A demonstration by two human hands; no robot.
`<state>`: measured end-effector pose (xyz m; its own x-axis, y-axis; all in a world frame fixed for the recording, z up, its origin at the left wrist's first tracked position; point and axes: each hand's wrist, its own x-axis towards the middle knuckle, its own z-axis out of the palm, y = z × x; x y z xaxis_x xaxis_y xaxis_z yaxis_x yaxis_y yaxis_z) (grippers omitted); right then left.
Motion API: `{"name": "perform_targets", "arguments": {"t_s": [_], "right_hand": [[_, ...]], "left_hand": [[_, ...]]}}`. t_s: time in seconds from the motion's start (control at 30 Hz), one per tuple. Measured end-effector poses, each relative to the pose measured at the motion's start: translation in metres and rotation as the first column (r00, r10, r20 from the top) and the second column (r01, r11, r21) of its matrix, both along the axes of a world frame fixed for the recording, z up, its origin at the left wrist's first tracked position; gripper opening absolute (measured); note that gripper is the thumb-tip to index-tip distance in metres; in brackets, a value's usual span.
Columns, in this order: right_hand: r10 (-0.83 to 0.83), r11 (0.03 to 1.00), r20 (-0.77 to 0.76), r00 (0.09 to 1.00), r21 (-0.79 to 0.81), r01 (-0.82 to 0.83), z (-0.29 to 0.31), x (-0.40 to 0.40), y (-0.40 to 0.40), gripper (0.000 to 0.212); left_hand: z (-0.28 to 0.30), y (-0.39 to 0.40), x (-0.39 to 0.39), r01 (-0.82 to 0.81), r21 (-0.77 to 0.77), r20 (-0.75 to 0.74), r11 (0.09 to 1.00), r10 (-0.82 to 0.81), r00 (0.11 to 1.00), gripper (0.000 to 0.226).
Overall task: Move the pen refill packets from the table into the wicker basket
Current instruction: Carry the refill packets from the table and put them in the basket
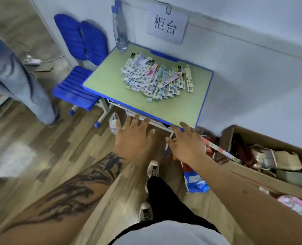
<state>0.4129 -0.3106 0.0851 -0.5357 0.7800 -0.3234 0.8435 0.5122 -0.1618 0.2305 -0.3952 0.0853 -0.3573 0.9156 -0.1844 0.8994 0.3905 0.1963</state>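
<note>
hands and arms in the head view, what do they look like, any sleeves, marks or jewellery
Both forearms are bare, with no sleeves in view. The left forearm carries a large dark tattoo that runs up toward the left hand. The right hand wears a thin ring on one finger. No gloves or watch show.

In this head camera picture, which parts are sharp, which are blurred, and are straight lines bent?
Head view: the pile of refill packets and the table are fairly sharp; both hands, left and right, are slightly soft; the floor at lower left is smeared; the wide lens tilts the walls and curves straight edges; light is soft, with no strong glare.
</note>
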Motion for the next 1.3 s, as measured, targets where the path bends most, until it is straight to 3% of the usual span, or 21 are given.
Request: {"name": "perform_targets", "arguments": {"t_s": [0.33, 0.5, 0.63, 0.73, 0.97, 1.13, 1.3], "right_hand": [[0.017, 0.996, -0.035, 0.999, -0.089, -0.020, -0.058, -0.108, 0.130, 0.058], [-0.171, 0.972, -0.101, 0.980, -0.181, 0.151, -0.075, -0.133, 0.197, 0.050], [-0.532, 0.826, -0.200, 0.823, -0.338, 0.451, -0.082, -0.146, 0.244, 0.039], [-0.696, 0.689, -0.152, 0.702, -0.416, 0.594, -0.095, -0.160, 0.277, 0.041], [-0.804, 0.555, -0.038, 0.594, -0.405, 0.726, -0.113, -0.180, 0.292, 0.037], [-0.905, 0.400, -0.091, 0.416, -0.519, 0.755, -0.106, -0.188, 0.281, 0.022], [-0.937, 0.335, -0.109, 0.332, -0.556, 0.761, -0.090, -0.190, 0.251, 0.035]], "left_hand": [[-0.040, 0.089, -0.101, 0.034, -0.180, -0.164, 0.983, -0.064, 0.984, 0.059], [-0.051, 0.162, -0.129, 0.075, -0.229, -0.143, 0.971, -0.110, 0.984, 0.064], [-0.064, 0.210, -0.143, 0.089, -0.184, -0.148, 0.979, -0.117, 0.982, 0.058], [-0.074, 0.259, -0.152, 0.123, -0.128, -0.131, 0.984, -0.140, 0.981, 0.052], [-0.089, 0.345, -0.145, 0.153, -0.252, -0.005, 0.956, -0.159, 0.987, 0.049], [-0.098, 0.365, -0.148, 0.208, -0.364, 0.059, 0.908, -0.201, 0.978, 0.049], [-0.097, 0.365, -0.162, 0.272, -0.322, 0.156, 0.907, -0.232, 0.960, 0.022]]}}
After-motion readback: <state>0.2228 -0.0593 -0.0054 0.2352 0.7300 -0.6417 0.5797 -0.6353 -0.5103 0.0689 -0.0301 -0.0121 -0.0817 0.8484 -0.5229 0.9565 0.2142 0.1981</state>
